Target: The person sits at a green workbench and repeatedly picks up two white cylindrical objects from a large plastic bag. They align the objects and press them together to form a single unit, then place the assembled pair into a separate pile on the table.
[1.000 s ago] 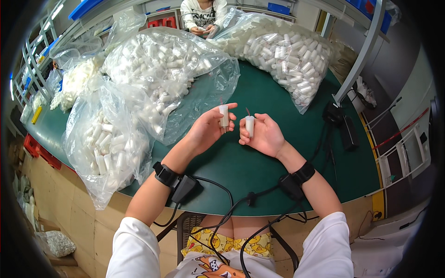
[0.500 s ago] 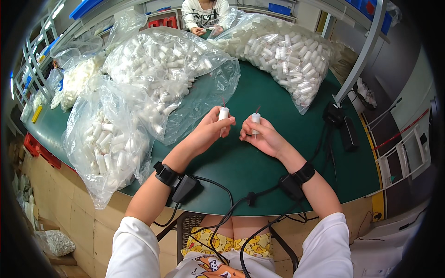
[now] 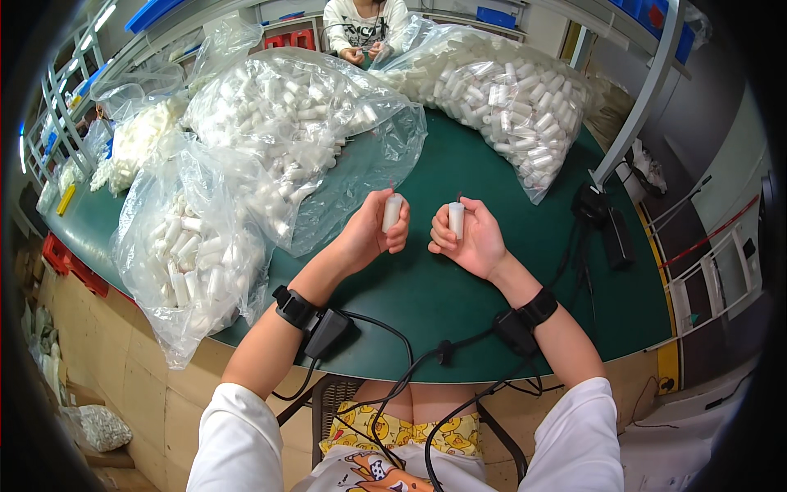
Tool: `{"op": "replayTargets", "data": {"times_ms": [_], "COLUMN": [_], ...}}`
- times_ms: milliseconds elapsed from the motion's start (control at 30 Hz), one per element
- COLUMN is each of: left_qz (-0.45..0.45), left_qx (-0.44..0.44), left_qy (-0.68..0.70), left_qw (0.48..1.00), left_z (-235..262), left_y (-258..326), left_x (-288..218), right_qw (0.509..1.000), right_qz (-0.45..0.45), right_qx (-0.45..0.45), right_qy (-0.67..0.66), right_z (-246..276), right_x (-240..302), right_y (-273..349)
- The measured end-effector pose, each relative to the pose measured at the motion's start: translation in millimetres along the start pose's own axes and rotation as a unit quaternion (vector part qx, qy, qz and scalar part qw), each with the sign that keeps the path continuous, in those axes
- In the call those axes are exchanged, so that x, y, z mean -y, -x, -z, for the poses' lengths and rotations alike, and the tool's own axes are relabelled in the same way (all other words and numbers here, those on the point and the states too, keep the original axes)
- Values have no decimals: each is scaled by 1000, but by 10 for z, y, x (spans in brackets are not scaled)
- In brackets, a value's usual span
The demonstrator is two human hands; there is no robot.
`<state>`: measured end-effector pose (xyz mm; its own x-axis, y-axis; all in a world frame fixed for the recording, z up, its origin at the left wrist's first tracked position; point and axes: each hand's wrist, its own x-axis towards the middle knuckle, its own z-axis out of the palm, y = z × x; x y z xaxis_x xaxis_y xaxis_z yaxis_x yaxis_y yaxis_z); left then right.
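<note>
My left hand point(image 3: 365, 231) is closed around a small white plastic cylinder point(image 3: 392, 215), its fingers curled below and beside the piece. A thin reddish wire end shows at the top of it. Close by, my right hand point(image 3: 482, 246) grips a second white cylinder point(image 3: 456, 221) in the same upright way, with a short dark reddish wire tip above it near the thumb. Both hands are held above the green table point(image 3: 410, 307), apart from each other. Each wrist wears a black strap with a small box and cable.
Clear plastic bags full of white cylinders stand left point(image 3: 193, 262), middle left point(image 3: 279, 107) and far right point(image 3: 516, 98). A black device point(image 3: 616, 238) with cables sits at the right edge beside a grey post point(image 3: 643, 90). Another person point(image 3: 365, 29) works across the table.
Both thumbs have moved from the cylinders' fronts up toward their top ends, leaving more white surface showing. The hands have drawn slightly apart. The thin pin below the right cylinder no longer shows.
</note>
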<state>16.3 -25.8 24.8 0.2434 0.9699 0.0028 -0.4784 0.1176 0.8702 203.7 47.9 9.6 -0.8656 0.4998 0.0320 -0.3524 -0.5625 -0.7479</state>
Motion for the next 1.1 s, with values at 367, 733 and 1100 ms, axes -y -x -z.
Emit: {"op": "replayTargets", "data": {"times_ms": [367, 733, 1100], "left_qz": [-5, 43, 29], "left_qx": [100, -7, 70], "left_qy": [65, 2, -12], "left_qw": [993, 999, 997], "left_z": [194, -4, 70], "left_y": [21, 34, 5], "left_x": [-24, -44, 2], "right_qw": [998, 993, 997], "right_qz": [-16, -47, -79], "right_qx": [43, -59, -10], "right_qy": [53, 88, 14], "right_z": [55, -124, 8], "right_x": [-68, -76, -32], "right_y": [-20, 3, 25]}}
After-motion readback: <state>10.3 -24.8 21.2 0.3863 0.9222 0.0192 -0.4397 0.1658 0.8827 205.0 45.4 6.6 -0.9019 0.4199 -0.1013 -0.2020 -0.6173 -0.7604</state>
